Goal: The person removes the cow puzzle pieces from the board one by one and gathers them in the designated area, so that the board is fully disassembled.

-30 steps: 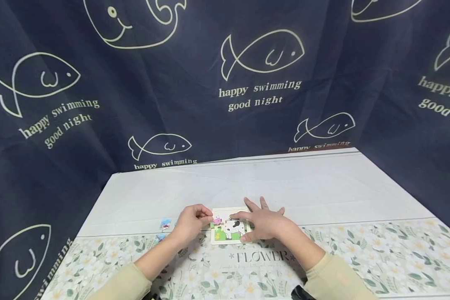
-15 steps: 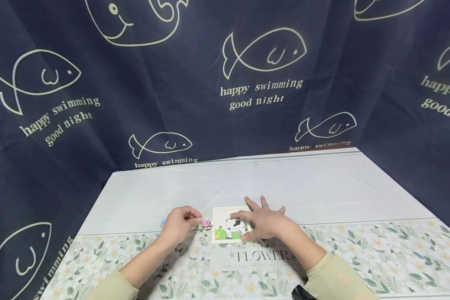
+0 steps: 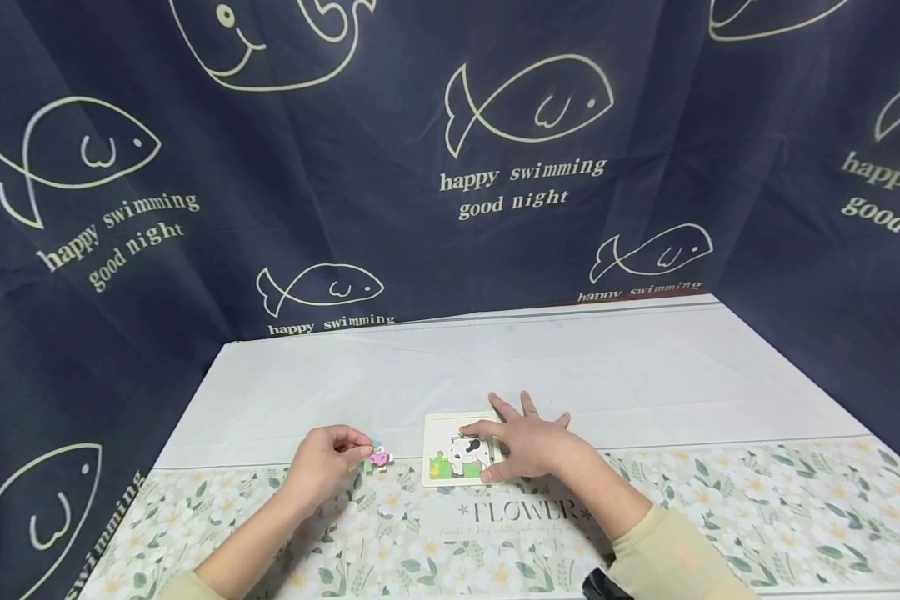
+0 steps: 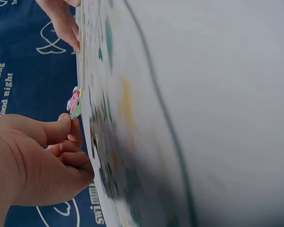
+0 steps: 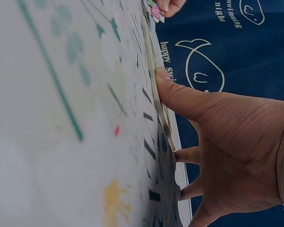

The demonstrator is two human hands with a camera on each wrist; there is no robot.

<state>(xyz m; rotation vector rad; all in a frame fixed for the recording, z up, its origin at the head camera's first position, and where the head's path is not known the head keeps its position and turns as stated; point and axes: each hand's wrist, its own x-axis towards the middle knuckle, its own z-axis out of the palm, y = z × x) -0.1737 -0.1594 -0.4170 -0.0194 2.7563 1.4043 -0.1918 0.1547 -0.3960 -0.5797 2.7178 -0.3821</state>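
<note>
Left hand (image 3: 324, 460) pinches a pink piece (image 3: 378, 458), apparently above floral cloth (image 3: 386, 550); splayed right hand (image 3: 531, 443) part-covers the board (image 3: 441, 433).

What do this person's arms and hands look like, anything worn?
Left hand and right hand are bare, no gloves or rings visible. Pale khaki sleeves end on the forearms; the right has a faint orange patch. A black object shows beside it, unidentifiable.
</note>
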